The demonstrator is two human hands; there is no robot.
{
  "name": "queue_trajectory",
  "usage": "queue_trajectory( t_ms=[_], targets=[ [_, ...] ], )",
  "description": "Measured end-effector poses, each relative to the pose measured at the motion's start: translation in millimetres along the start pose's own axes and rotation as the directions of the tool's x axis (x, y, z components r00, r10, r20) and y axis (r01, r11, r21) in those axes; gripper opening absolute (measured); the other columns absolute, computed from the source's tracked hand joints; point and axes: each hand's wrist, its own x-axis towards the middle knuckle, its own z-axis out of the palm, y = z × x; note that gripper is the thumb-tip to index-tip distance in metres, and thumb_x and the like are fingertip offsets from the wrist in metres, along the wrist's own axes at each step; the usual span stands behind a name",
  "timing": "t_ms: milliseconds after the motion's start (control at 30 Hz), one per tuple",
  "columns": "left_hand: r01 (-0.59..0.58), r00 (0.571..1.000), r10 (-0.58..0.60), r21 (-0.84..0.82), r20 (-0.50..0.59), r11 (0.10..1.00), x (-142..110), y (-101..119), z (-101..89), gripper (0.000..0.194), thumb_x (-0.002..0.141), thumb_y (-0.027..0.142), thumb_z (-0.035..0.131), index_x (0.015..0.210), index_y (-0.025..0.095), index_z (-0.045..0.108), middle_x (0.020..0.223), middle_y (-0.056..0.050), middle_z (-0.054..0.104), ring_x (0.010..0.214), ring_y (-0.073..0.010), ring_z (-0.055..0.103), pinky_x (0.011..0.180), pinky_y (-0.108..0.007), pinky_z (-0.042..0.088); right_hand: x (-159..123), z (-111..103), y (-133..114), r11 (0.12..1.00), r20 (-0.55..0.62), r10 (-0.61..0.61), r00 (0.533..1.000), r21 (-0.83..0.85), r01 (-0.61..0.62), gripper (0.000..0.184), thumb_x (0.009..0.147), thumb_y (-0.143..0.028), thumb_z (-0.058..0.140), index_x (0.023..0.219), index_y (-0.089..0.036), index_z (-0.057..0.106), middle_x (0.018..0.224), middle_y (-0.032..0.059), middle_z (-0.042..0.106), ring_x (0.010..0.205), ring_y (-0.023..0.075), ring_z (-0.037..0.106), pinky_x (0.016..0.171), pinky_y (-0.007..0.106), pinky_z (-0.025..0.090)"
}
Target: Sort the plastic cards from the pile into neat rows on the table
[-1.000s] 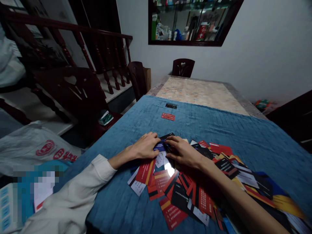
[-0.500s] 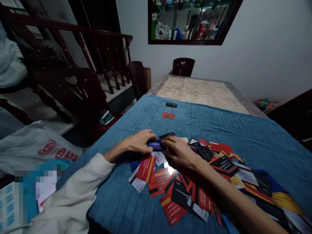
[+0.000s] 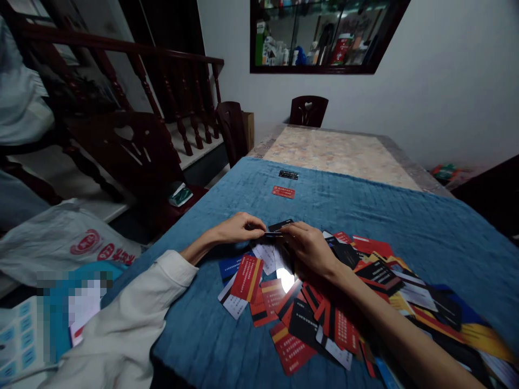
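A plastic card (image 3: 273,234), turned almost edge-on, is pinched between my left hand (image 3: 239,228) and my right hand (image 3: 311,247), one at each end. Both hands are closed on it, just above the near left part of a spread pile of cards. Under and beside them lie a black card (image 3: 280,226), white cards and a red card with an orange stripe (image 3: 247,276). My right forearm passes over the pile and hides part of it. Farther off, a red card (image 3: 283,192) and a black card (image 3: 288,174) lie apart.
A blue cloth (image 3: 203,329) covers the near part of the table, with a patterned cover (image 3: 324,146) beyond. Wooden chairs (image 3: 308,111) stand around it. At the left are a white plastic bag (image 3: 52,243) and a stair railing (image 3: 121,48).
The card in my hands showed its blue face before; now it is tilted nearly edge-on. Both hands still hold it. The view has shifted slightly.
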Motion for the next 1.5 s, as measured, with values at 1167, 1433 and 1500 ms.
queue_trajectory(
  t_ms=[1167, 1433, 1500],
  targets=[
    [-0.023, 0.983, 0.010, -0.071, -0.185, 0.997, 6.2, -3.3, 13.2, 0.026, 0.082, 0.020, 0.061, 0.101, 0.011, 0.076, 0.091, -0.005, 0.076, 0.082, -0.0150, 0.066, 0.074, -0.021, 0.049, 8.8, -18.3, 0.2, 0.955, -0.207, 0.177, 0.962, 0.273, -0.117, 0.017, 0.089, -0.023, 0.052, 0.096, -0.021, 0.067, 0.090, 0.0059, 0.069, 0.083, 0.0203, 0.067, 0.075, 0.032, 0.054],
    [-0.131, 0.925, 0.066, -0.153, -0.373, 0.979, 5.0, 3.6, 17.6, 0.034, 0.082, 0.021, 0.065, 0.115, 0.013, 0.067, 0.111, -0.010, 0.071, 0.101, -0.0189, 0.066, 0.089, -0.032, 0.053, 26.5, -33.2, -14.1, 0.995, -0.190, -0.092, 0.978, 0.004, 0.095, 0.029, 0.099, -0.022, 0.040, 0.109, -0.023, 0.067, 0.098, 0.0092, 0.067, 0.091, 0.0219, 0.063, 0.080, 0.035, 0.051],
    [-0.160, 0.912, 0.082, -0.163, -0.403, 0.974, 5.9, 3.8, 20.7, 0.032, 0.082, 0.021, 0.065, 0.113, 0.013, 0.066, 0.109, -0.009, 0.070, 0.102, -0.0188, 0.065, 0.089, -0.032, 0.053, 29.9, -31.1, -15.5, 0.992, -0.169, -0.122, 0.978, -0.032, 0.118, 0.028, 0.100, -0.022, 0.039, 0.108, -0.023, 0.066, 0.096, 0.0089, 0.068, 0.092, 0.0222, 0.062, 0.081, 0.035, 0.051]
  ],
)
